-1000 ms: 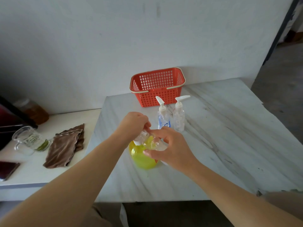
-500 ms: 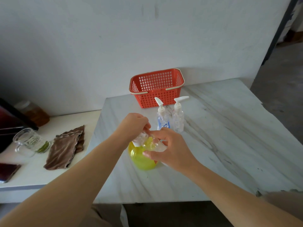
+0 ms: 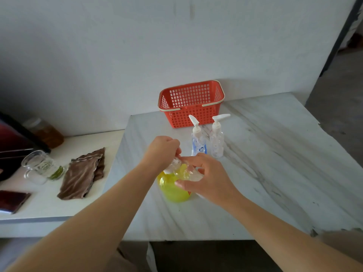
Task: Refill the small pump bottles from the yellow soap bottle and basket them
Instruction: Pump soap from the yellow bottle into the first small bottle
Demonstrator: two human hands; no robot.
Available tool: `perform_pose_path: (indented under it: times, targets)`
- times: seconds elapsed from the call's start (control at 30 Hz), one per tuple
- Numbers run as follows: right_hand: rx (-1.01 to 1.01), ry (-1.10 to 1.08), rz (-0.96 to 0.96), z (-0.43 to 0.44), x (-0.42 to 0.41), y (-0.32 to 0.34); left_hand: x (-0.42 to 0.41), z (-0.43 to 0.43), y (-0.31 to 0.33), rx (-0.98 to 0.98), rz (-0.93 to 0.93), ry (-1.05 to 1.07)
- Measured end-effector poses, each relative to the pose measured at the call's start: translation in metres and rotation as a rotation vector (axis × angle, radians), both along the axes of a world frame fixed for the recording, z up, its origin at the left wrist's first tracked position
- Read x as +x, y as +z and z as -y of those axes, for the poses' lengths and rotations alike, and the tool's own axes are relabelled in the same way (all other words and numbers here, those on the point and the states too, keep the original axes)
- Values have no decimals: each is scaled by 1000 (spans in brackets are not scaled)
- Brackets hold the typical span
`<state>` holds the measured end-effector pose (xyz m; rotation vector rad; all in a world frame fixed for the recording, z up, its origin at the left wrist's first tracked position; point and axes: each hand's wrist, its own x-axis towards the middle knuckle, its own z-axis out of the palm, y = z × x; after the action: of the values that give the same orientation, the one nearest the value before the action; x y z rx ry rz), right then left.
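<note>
Above the yellow soap bottle [image 3: 172,190] on the table [image 3: 275,173], my right hand [image 3: 210,181] wraps a small clear bottle [image 3: 189,172] and my left hand [image 3: 162,152] pinches its pump top [image 3: 173,166]; light, thin-walled, probably slippery, so I'd grip its body gently.

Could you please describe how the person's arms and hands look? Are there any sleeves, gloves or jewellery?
The left arm and right arm are bare up to the frame edge, no sleeve visible. The left hand and right hand wear no gloves; no watch, bracelet or ring can be seen.
</note>
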<state>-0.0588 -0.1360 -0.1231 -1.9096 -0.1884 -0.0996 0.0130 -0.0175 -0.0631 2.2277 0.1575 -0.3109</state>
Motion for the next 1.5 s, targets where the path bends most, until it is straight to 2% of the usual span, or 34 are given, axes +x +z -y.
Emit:
perform_pose_path:
  times: [0.23, 0.43, 0.73, 0.83, 1.5]
  targets:
    - [-1, -9, 17, 1, 3, 1, 1, 2, 7, -57, -20, -4]
    - [6, -6, 19, 1, 4, -4, 6, -1, -2, 33, 15, -49]
    - [-39, -15, 7, 2, 3, -2, 1, 0, 0, 60, 37, -53]
    - [-30, -19, 2, 2, 3, -1, 0, 1, 6, 7, 10, 3]
    - [-36, -15, -15, 1, 5, -5, 3, 0, 1, -41, -11, -11]
